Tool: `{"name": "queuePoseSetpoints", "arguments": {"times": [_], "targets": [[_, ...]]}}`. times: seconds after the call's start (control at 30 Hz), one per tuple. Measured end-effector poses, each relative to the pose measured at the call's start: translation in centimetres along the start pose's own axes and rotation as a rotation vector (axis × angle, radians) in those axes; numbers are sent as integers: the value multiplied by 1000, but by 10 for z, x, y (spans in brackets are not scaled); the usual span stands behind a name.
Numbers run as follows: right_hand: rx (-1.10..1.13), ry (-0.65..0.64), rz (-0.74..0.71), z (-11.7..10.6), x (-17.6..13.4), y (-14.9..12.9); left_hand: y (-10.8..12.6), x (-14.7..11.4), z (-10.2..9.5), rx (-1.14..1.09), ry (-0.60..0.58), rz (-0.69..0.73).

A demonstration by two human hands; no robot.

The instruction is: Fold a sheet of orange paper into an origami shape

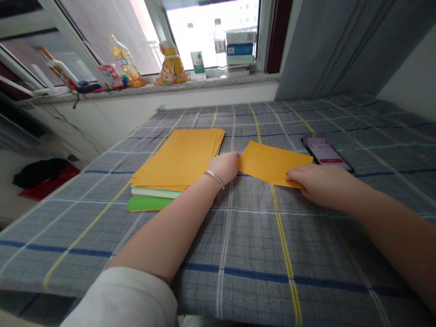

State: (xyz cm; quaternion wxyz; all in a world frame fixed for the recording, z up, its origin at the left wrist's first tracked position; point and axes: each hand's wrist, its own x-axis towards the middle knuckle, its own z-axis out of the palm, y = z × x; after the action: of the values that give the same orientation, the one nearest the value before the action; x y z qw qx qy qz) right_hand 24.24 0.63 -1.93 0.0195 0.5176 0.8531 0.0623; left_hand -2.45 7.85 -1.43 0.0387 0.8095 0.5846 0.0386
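Both hands hold one sheet of orange paper (272, 162) just over the plaid cloth. My left hand (225, 167), with a silver bangle at its wrist, pinches the sheet's left edge. At the near right corner, the fingers of my right hand (313, 181) are closed on the same sheet. Left of it lies a stack of coloured paper (180, 156), orange on top, with pale and green sheets showing at the near side. My left forearm passes over the stack's near right corner. A phone (329, 152) with a lit screen lies just beyond my right hand.
A grey plaid cloth (252, 240) covers the broad surface. Behind it, a window sill (136, 93) carries several bottles, a yellow-capped container (172, 63) and stacked boxes (240, 50). A grey curtain (327, 50) hangs at the right. Dark and red items (44, 177) lie at the far left.
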Motion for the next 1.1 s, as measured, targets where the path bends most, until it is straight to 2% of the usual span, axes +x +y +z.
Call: {"name": "queuePoseSetpoints", "arguments": {"times": [0.1, 0.2, 0.37, 0.63, 0.7, 0.9, 1.0, 1.1], "targets": [[-32, 34, 81, 3, -4, 8, -1, 2, 3, -12, 15, 8], [-72, 68, 73, 4, -4, 11, -2, 3, 5, -38, 49, 24], [-82, 3, 16, 0, -4, 8, -4, 6, 10, -181, 148, 36], [-44, -123, -50, -7, 5, 18, -5, 12, 16, -242, 176, 17], [-32, -67, -76, -9, 8, 19, -7, 14, 18, -320, 172, 25], [105, 262, -143, -8, 8, 8, -7, 14, 19, -515, 182, 95], [232, 375, -127, -2, 10, -3, -5, 13, 21, -562, 158, 233], [322, 427, -11, 4, 12, -14, -3, 11, 23, -603, 128, 380]]}}
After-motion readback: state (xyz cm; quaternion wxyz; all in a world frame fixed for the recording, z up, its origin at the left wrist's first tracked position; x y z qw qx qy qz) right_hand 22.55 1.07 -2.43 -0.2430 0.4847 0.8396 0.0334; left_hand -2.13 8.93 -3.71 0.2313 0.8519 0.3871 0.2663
